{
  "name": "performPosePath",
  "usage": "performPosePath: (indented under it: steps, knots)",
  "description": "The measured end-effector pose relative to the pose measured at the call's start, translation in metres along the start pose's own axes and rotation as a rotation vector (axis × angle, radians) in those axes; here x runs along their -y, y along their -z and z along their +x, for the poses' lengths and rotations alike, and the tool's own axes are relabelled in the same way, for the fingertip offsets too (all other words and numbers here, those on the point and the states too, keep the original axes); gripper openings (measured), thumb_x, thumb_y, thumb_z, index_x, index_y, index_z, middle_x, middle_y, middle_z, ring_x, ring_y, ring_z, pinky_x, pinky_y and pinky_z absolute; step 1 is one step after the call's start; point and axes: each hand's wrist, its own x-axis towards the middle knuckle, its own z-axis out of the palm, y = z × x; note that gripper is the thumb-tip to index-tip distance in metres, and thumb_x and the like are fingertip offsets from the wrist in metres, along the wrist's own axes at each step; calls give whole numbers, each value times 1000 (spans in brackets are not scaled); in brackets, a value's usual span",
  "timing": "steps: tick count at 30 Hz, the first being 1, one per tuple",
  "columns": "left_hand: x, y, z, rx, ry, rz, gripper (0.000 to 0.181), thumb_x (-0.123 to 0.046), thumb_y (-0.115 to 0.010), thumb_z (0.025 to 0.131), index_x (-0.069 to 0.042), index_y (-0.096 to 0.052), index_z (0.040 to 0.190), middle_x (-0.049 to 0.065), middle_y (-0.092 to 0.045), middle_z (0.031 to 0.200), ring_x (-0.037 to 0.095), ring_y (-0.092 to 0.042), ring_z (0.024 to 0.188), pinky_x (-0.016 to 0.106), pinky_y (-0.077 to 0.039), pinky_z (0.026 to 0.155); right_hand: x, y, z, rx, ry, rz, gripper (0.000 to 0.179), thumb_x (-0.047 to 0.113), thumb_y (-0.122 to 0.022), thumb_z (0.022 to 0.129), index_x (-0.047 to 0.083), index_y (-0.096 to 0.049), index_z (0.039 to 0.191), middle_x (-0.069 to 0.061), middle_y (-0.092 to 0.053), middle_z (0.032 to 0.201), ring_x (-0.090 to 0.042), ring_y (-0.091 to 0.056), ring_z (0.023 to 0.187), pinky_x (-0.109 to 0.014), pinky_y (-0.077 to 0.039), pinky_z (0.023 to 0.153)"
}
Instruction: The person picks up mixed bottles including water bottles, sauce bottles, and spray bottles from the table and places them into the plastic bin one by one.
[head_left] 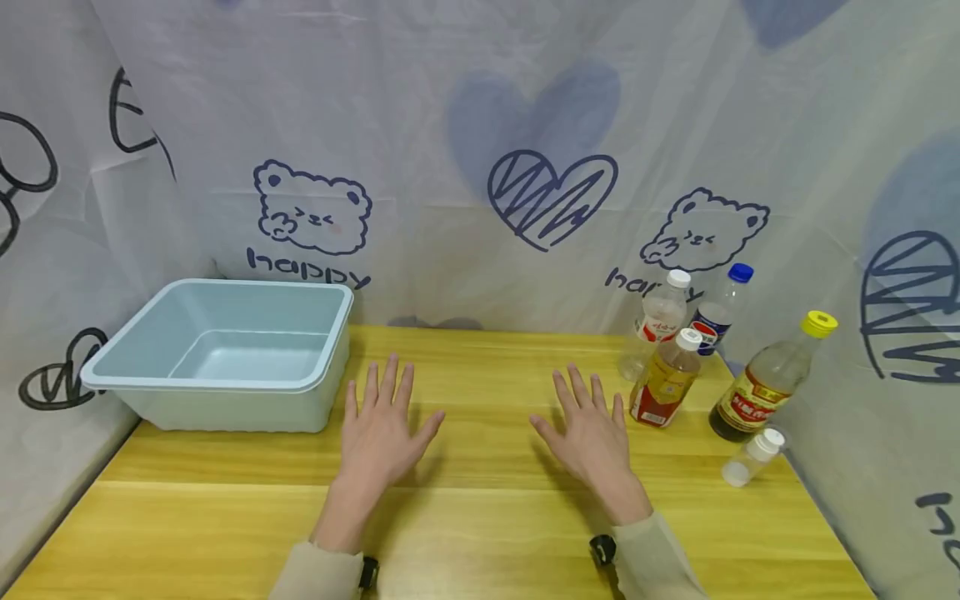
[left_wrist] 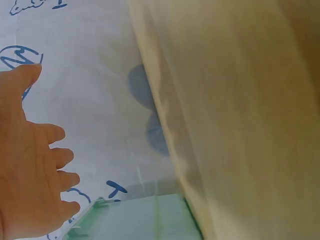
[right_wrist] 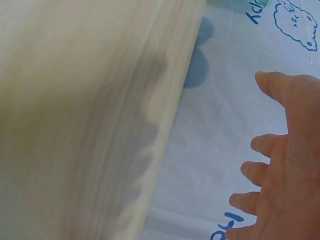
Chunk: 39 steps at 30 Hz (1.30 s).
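Palm down with fingers spread, my left hand (head_left: 381, 437) is over the table and holds nothing. Just to its left stands a light blue plastic tub (head_left: 217, 408), with nothing inside. My right hand (head_left: 592, 437) has its fingers spread too, and nothing is in its grasp. Nearest to it is a bottle with a red and yellow label (head_left: 664, 382) and white cap. Behind that stand a clear white-capped bottle (head_left: 660, 312) and a blue-capped Pepsi bottle (head_left: 716, 312). In the wrist views both the left hand (left_wrist: 35, 160) and the right hand (right_wrist: 285, 165) show straight fingers.
At the right side stand a yellow-capped bottle (head_left: 768, 385) with dark liquid low in it and a small clear white-capped bottle (head_left: 753, 458). The wooden table (head_left: 480, 533) is bounded by a printed cloth (head_left: 420, 167) at the back and sides.
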Motion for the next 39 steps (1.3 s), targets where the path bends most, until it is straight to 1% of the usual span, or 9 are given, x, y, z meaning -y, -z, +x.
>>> performPosePath:
  steps: [2,7,9,14,19,23,29,33,39]
  knots:
    - [-1,3,-2,-11,-4,6,89,-67,-47,101,-11,-24,166,11,-5,174,40,-6,159,61,1,128,1,1,0,-16,10,0,83,62,-53,102,17,-25,167,-9,-13,174,-44,-12,157,-72,-4,124]
    - [-4,16,-4,-29,-15,16,90,-68,-45,101,-13,-21,167,9,-2,175,37,-2,160,59,5,128,6,5,1,-51,28,4,84,63,-53,101,19,-25,167,-8,-14,174,-43,-13,158,-71,-5,124]
    - [-4,21,-5,-47,-23,21,90,-69,-46,101,-13,-21,167,9,-4,175,36,-1,160,58,5,129,10,8,2,-64,33,12,84,64,-53,101,18,-26,166,-8,-14,174,-42,-13,158,-70,-6,125]
    - [-2,37,-8,-112,-52,39,91,-68,-49,100,-12,-23,167,9,-7,175,36,-1,160,59,1,129,21,16,4,-97,52,31,84,65,-51,101,18,-27,166,-8,-16,174,-40,-13,159,-68,-6,126]
    - [4,54,-10,-155,-71,46,91,-67,-47,100,-12,-21,167,8,-3,175,35,1,161,62,-2,128,33,26,7,-126,82,44,84,66,-50,101,18,-27,166,-7,-17,174,-38,-12,159,-68,-7,126]
    - [13,66,-9,-179,-78,52,91,-67,-46,101,-14,-16,168,7,0,176,33,5,161,61,2,128,44,33,12,-140,109,52,84,66,-49,101,19,-26,167,-5,-14,174,-37,-13,159,-68,-7,126]
    - [29,78,-9,-180,-72,54,89,-65,-46,102,-14,-16,168,6,0,176,36,0,161,63,1,128,64,40,22,-140,159,54,85,65,-48,102,21,-19,168,-5,-11,175,-38,-13,159,-68,-8,126]
    - [45,83,-12,-175,-59,61,88,-63,-46,103,-14,-14,168,6,-1,176,37,-2,160,64,1,128,79,39,29,-139,206,75,84,65,-46,103,22,-15,168,-4,-9,175,-35,-11,160,-65,-8,127]
    - [74,88,-15,-170,-41,83,87,-60,-48,104,-12,-12,168,9,-1,175,37,0,160,65,2,127,100,32,37,-128,261,119,81,65,-43,104,24,-14,168,-1,-7,175,-32,-9,160,-63,-8,128]
